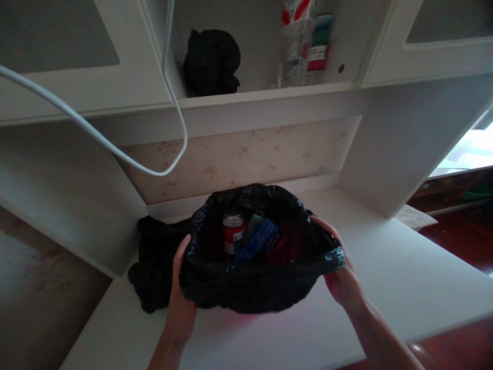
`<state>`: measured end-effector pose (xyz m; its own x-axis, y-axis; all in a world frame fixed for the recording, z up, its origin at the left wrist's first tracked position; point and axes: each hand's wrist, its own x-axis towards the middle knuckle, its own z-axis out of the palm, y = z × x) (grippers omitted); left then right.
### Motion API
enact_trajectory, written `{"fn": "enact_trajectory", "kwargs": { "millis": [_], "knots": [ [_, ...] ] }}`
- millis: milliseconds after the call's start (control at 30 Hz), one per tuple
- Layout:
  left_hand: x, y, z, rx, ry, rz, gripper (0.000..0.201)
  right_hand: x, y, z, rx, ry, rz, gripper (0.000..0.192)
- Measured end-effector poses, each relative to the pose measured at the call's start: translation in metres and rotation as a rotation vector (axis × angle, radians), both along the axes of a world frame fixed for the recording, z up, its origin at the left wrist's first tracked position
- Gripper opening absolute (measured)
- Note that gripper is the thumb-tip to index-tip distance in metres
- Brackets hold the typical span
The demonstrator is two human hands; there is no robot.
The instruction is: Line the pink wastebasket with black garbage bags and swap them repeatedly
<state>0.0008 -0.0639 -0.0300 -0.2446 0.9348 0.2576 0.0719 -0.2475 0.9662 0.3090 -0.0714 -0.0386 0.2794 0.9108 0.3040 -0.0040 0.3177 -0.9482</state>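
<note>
— Black plastic, thin and crinkled: that is the bag (pixel 246 288) we hold open on the white bench (pixel 404 277), just in front of the back wall.

— And how do our hands sit on it?

— Our left hand (pixel 181 298) comes up from below with the thumb hooked over the left rim and the palm against the bag's outer side. Our right hand (pixel 342 277) mirrors it on the right rim, thumb laid along the top edge. Each grip is closed on the plastic and the mouth is spread wide between them.

— What do we see inside?

— A small jar (pixel 233 234) with a red label and a pale lid stands upright. Just beside it a blue box (pixel 256 244) leans at a tilt.

— Anything we cannot make out?

— The print on both is too dim to read. Our fingers are hidden behind the bag. A dark bundle (pixel 154 267) lies on the bench, touching the bag's left side; we cannot tell what it is.
</note>
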Motion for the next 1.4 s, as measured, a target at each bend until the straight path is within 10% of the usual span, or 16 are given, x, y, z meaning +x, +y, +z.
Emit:
{"fn": "enact_trajectory", "kwargs": {
  "millis": [267, 467, 633, 900, 1133, 1233, 1400],
  "knots": [
    [-0.015, 0.025, 0.013, 0.058, 0.004, 0.002, 0.066, 0.010, 0.018, 0.025, 0.006, -0.124, -0.074, 0.057],
    [-0.022, 0.081, 0.053, 0.027, 0.011, -0.069, 0.055, 0.013, 0.071, 0.068, -0.110, -0.188, -0.031, 0.062],
    [-0.008, 0.098, 0.089, 0.261, 0.024, -0.054, 0.052, 0.004, 0.090, 0.107, 0.108, -0.308, 0.111, 0.050],
    [0.027, 0.037, 0.128, 0.483, 0.238, -0.483, 0.038, -0.047, 0.073, 0.117, 0.263, -0.637, 0.562, 0.140],
    [0.030, -0.006, 0.130, 0.409, 0.275, -1.207, 0.041, -0.055, 0.079, 0.114, 0.301, -1.136, 0.545, 0.036],
    [0.017, -0.017, 0.117, 0.441, 0.352, -1.072, 0.047, -0.050, 0.075, 0.117, 0.321, -1.059, 0.620, 0.029],
    [-0.012, -0.019, 0.058, 0.499, 0.337, -0.474, 0.051, -0.046, 0.074, 0.116, 0.166, -0.916, 0.759, 0.021]
  ]
}}
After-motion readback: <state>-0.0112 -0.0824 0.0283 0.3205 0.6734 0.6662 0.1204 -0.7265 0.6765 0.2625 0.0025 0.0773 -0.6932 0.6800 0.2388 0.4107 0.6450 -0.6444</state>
